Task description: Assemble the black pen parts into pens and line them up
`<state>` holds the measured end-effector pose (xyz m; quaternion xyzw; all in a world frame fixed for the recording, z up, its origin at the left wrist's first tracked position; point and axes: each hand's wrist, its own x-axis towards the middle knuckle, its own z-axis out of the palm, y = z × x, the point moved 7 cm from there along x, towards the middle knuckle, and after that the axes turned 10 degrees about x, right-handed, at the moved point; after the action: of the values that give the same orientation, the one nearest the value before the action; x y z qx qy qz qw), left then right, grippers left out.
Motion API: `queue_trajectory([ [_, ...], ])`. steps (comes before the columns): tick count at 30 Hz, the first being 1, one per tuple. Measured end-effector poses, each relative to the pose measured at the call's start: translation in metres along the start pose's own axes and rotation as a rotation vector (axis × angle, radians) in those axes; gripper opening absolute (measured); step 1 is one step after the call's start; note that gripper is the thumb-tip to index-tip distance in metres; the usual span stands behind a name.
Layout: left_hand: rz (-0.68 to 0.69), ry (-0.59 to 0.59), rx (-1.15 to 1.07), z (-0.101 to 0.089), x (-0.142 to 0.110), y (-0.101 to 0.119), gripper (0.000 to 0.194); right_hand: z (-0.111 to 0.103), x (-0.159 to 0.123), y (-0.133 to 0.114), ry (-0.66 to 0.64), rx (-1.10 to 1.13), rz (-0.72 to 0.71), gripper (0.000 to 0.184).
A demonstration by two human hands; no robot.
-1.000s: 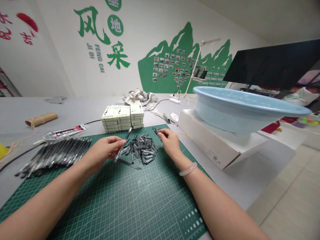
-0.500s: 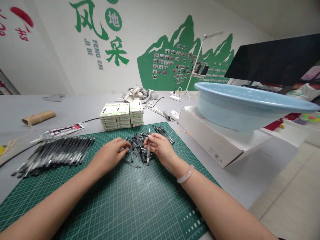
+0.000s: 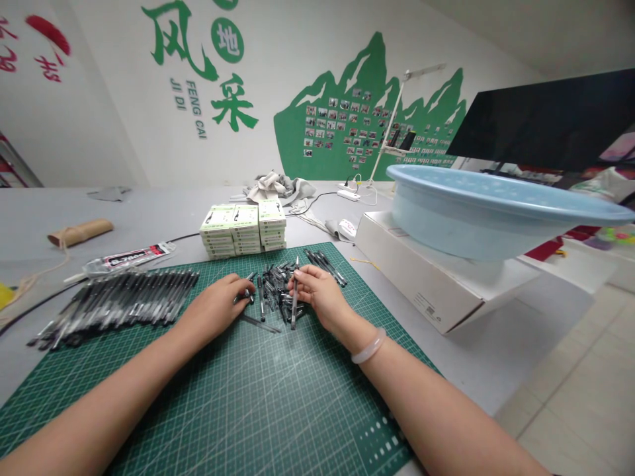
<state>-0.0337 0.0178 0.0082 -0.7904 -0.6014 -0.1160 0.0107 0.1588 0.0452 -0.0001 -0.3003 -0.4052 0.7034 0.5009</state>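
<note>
Dozens of pens (image 3: 143, 294) lie in a slanting row across the left edge of the cutting mat (image 3: 278, 396) on the worktop (image 3: 159, 205); this looks like the finished share. Apparently left are a loose pile of dark parts (image 3: 275, 285), seemingly caps, near the mat's far edge and the few spare pens (image 3: 325, 266) at its far right corner. The right hand (image 3: 317, 294) pinches an uncapped pen (image 3: 294, 305), tip up; the left hand (image 3: 225, 297) curls tightly round a small dark piece (image 3: 243, 297). Wall lettering (image 3: 196, 109) reads "FENG CAI" and "JI DI"; print on the stacked boxes (image 3: 233, 228) is illegible.
</note>
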Motion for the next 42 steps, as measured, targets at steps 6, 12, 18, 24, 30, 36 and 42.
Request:
queue_trajectory([
  [6,0.024,0.048,-0.055,-0.009,0.0,0.0,0.023,0.005,-0.001,0.004,-0.042,-0.042,0.023,0.031],
  [12,-0.275,0.155,-0.728,-0.02,0.0,-0.01,0.035,0.02,-0.006,0.01,-0.175,-0.139,0.079,0.027],
  [18,-0.464,0.109,-1.39,-0.007,-0.004,-0.003,0.048,0.042,-0.017,0.018,-0.364,-0.303,0.073,0.013],
  [24,-0.503,0.091,-1.468,0.0,-0.004,0.003,0.038,0.046,-0.019,0.022,-0.389,-0.382,0.053,0.006],
  [30,-0.466,0.089,-1.435,-0.003,-0.005,0.008,0.036,0.042,-0.017,0.02,-0.355,-0.351,0.047,0.005],
  [36,-0.459,0.117,-1.382,-0.004,-0.007,0.005,0.036,0.041,-0.015,0.02,-0.343,-0.337,0.039,0.005],
  [42,-0.395,0.07,-1.336,-0.002,-0.006,0.017,0.031,0.039,-0.015,0.017,-0.288,-0.305,0.038,0.013],
])
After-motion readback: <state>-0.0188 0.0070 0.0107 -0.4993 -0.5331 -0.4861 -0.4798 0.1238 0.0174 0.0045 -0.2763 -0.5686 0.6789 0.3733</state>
